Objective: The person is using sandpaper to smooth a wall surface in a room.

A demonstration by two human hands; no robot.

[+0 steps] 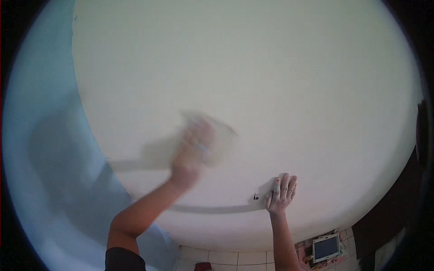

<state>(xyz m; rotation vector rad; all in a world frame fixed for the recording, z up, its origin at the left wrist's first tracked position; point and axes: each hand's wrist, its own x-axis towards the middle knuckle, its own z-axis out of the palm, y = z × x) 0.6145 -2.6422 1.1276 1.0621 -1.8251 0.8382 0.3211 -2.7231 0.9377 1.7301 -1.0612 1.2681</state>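
Note:
A large off-white wall (289,81) fills most of the view in front of me. My left hand (194,137), smeared by motion, is at the wall left of the middle. It holds a flat, pale, sheet-like thing (220,142) with a dark upper edge; the blur hides its exact kind. Lower and to the right, my right hand (282,193) lies flat against the wall with its fingers stretched upward. White dust coats its fingers and back. A small dark hole (256,197) in the wall is just left of that hand.
A light-blue wall (40,90) meets the off-white one at the left. Below is a white tiled floor (221,258). A white-framed screen (326,248) lies among small items at the lower right, near a dark brown panel (384,203). A dark red object (203,266) is at the bottom edge.

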